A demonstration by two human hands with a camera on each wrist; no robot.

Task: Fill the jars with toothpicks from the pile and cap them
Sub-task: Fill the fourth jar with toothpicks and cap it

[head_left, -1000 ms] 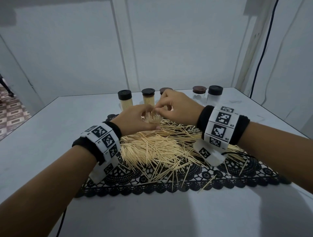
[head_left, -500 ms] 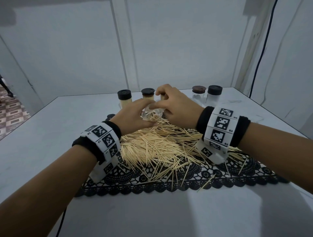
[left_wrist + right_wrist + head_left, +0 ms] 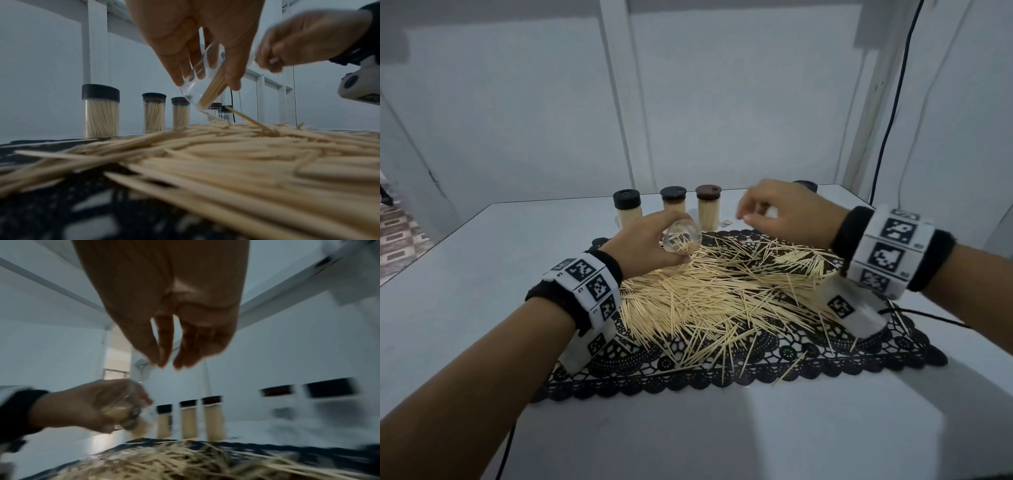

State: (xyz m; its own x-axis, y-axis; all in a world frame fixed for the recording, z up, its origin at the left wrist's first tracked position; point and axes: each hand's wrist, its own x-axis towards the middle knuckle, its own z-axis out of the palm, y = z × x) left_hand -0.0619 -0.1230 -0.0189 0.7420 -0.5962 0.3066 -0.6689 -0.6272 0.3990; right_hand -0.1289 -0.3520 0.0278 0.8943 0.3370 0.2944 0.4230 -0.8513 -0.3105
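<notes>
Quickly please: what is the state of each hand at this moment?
Left hand: closed around the clear jar, tilted, with some toothpicks inside.
Right hand: holds nothing visible; fingers loosely curled above the toothpick pile.

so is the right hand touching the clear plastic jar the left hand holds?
Apart. In the head view, bare table shows between the right hand and the clear plastic jar gripped by the left hand.

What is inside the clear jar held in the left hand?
The clear jar, tilted in the left hand, holds a small bundle of toothpicks along one side, and the rest looks empty. Fingers cover its upper part, so the mouth cannot be seen.
</notes>
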